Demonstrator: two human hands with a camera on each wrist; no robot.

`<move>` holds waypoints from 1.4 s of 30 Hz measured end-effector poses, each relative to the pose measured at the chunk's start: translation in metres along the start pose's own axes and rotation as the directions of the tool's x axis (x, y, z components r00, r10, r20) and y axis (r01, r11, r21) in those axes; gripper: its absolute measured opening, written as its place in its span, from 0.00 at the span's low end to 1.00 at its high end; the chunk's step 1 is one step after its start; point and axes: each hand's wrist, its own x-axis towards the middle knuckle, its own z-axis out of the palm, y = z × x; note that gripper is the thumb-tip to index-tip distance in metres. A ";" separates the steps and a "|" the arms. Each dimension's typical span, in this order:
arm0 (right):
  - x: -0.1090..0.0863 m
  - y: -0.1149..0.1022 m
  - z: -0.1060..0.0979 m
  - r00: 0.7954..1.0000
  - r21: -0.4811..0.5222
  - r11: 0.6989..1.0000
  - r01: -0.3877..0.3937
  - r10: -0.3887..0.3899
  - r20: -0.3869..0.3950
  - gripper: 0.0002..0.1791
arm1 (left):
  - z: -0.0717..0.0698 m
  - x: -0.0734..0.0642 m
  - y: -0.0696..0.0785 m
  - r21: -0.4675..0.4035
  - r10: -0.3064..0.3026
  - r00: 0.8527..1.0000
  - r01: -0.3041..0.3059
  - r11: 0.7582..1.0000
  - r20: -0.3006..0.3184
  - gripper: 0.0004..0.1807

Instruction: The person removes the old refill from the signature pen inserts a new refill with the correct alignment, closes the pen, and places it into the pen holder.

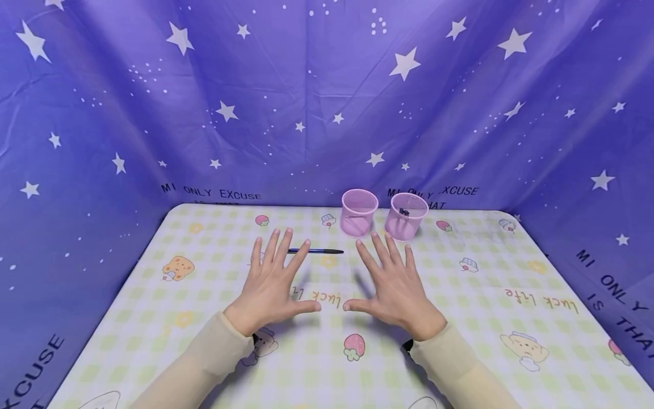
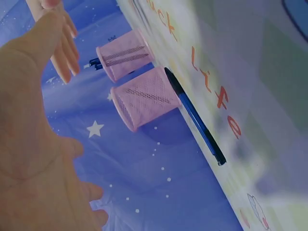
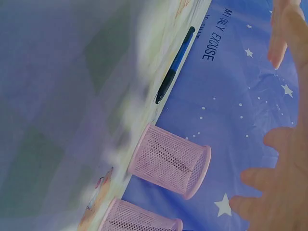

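Both hands are held palm down over the table, fingers spread, with nothing in them. My left hand is on the left, its index fingertip overlapping the near end of a blue and black pen in the head view. The pen lies crosswise on the cloth, its full length visible in the left wrist view. My right hand is just in front of two pink mesh pen holders; its fingertips overlap the base of the right holder. Dark pen ends stick out of that holder. The left holder stands upright beside it.
A checked tablecloth with printed cartoons and lettering covers the table. Purple starry curtains hang close behind the table's back edge and along both sides. The two holders stand near that back edge, right of centre.
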 end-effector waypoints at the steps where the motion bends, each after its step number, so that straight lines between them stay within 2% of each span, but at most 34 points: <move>1: 0.001 0.001 0.000 1.000 0.005 1.000 0.002 -0.002 0.001 0.65 | 0.000 0.001 0.000 -0.001 0.001 1.000 -0.001 1.000 -0.002 0.64; 10: 0.006 0.015 0.002 1.000 0.029 1.000 -0.004 0.005 -0.026 0.64 | 0.001 0.021 0.005 -0.052 0.009 1.000 -0.008 0.999 0.004 0.62; 15: 0.007 0.023 0.002 0.995 0.074 0.997 0.021 -0.014 -0.094 0.62 | 0.000 0.036 0.011 -0.084 0.026 1.000 -0.025 0.996 0.009 0.61; 18: 0.009 0.028 0.002 0.989 0.113 0.993 0.045 -0.028 -0.143 0.60 | 0.002 0.044 0.014 -0.110 0.035 0.999 -0.037 0.993 -0.019 0.61; 26: 0.012 0.039 0.005 0.972 0.172 0.982 0.073 -0.031 -0.235 0.57 | 0.010 0.056 0.020 -0.187 0.045 0.998 -0.054 0.981 -0.049 0.60; 33: 0.014 0.045 0.006 0.963 0.187 0.980 0.062 -0.010 -0.269 0.55 | 0.014 0.065 0.024 -0.250 0.037 0.997 -0.052 0.967 -0.064 0.58; 42: 0.017 0.053 0.006 0.968 0.220 0.975 -0.022 0.076 -0.239 0.52 | 0.019 0.081 0.026 -0.316 0.023 0.998 -0.039 0.948 -0.055 0.56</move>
